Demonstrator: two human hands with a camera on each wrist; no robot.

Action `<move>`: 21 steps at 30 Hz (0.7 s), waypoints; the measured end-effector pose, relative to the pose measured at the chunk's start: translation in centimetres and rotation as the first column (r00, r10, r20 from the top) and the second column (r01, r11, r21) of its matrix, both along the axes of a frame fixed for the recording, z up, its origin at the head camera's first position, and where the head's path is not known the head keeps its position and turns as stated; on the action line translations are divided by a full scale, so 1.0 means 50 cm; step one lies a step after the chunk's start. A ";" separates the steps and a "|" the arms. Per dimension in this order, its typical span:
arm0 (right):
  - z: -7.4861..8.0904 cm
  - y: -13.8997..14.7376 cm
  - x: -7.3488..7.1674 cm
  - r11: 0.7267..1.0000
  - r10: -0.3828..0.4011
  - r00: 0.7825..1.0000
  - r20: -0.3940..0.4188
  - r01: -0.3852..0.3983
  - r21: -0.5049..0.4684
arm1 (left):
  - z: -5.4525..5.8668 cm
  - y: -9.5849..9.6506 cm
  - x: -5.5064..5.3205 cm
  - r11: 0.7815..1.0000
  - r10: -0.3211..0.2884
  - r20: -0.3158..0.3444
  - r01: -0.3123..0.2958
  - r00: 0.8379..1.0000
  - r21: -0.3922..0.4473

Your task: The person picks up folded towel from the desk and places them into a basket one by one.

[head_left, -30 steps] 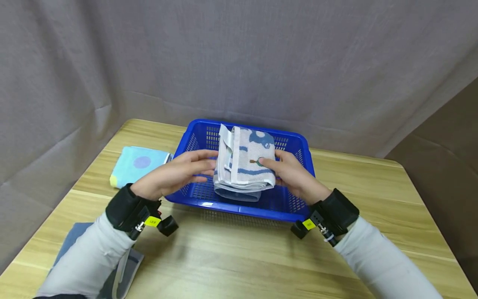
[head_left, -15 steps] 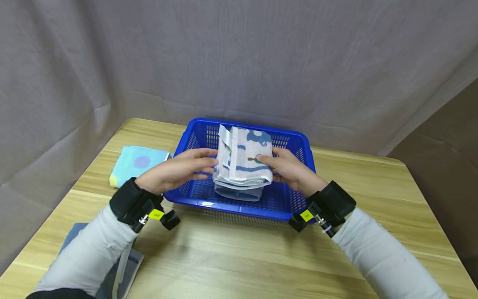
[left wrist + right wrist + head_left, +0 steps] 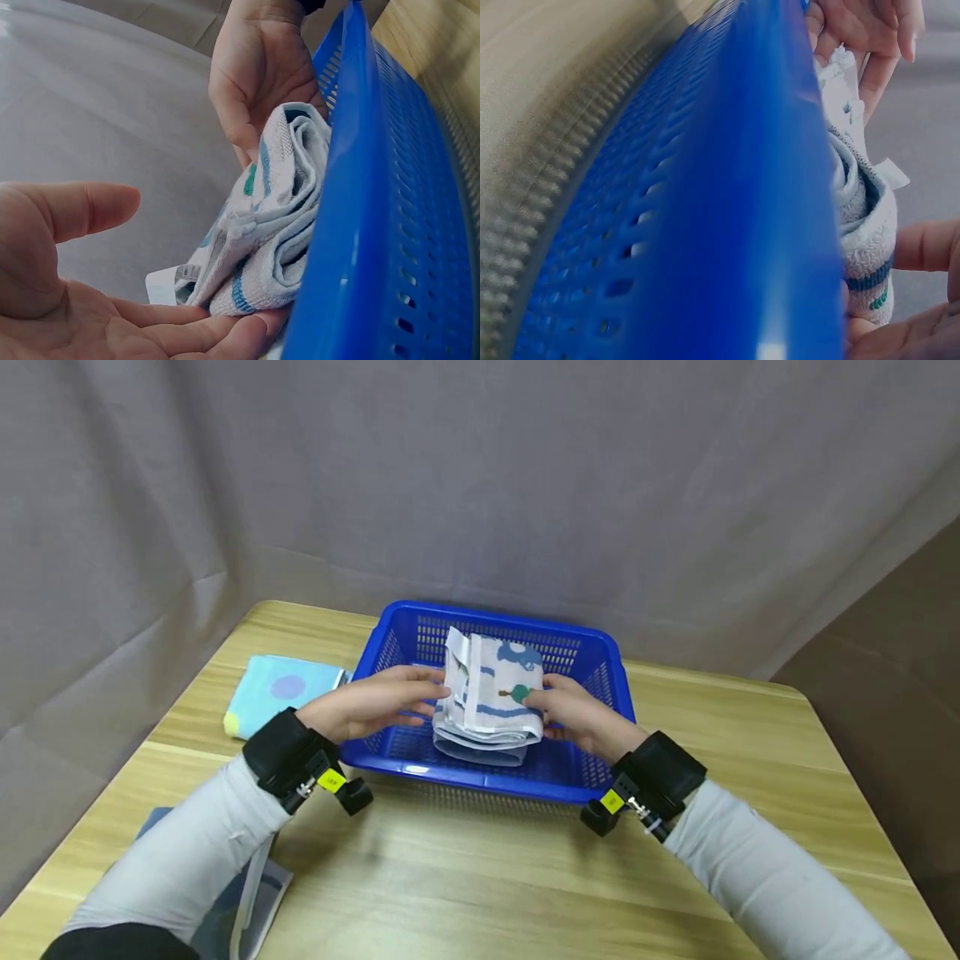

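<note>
A folded white towel with blue and green figures lies over the blue plastic basket, in its middle part. Beneath it shows a folded grey-blue cloth. My right hand pinches the towel's right edge, thumb on top and fingers below. At the towel's left side, my left hand touches it with fairly straight fingers, thumb held apart, as the left wrist view shows. The towel's rolled layers face that camera. In the right wrist view the basket's wall hides part of the towel.
A light-blue folded towel with a purple dot lies left of the basket on the wooden table. Nearer, a grey-blue folded cloth lies partly under the left sleeve. A grey curtain hangs behind the table.
The white towel has come down a little into the basket, with both hands moving along. My left hand has shifted slightly right. The right hand keeps its grip on the towel's edge.
</note>
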State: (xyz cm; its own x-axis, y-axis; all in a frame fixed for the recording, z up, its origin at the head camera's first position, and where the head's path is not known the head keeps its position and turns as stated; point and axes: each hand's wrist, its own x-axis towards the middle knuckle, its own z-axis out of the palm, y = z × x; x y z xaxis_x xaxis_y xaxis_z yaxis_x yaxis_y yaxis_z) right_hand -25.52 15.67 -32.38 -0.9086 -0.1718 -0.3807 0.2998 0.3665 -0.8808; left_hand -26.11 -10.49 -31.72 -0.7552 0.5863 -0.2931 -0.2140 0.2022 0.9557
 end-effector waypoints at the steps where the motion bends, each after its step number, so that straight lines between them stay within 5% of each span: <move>1: -0.001 0.002 0.000 1.000 -0.003 1.000 -0.001 0.003 0.000 | -0.002 0.003 -0.002 1.000 0.001 0.003 -0.001 1.000 0.001; 21: -0.018 0.012 0.007 0.998 -0.057 0.998 -0.003 0.057 0.027 | -0.022 0.024 -0.012 1.000 -0.004 0.043 0.003 0.999 0.012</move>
